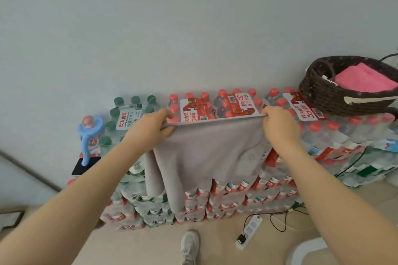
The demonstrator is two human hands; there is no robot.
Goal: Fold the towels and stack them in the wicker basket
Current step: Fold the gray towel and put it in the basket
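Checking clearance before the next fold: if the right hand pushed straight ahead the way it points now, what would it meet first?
Most likely the red-capped water bottle packs just beyond the right hand, which pinches the grey towel at its top edge. The wall lies behind them. Depth is hard to judge from this one view.

Left hand (154, 123), right hand (277, 123) pinching.

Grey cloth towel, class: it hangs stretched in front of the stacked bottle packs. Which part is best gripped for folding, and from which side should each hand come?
Grip the grey cloth towel at its two top corners, pinching from the outer sides, as the left hand and right hand do. The top edge is taut and straight while the rest hangs free, so the corners give control.
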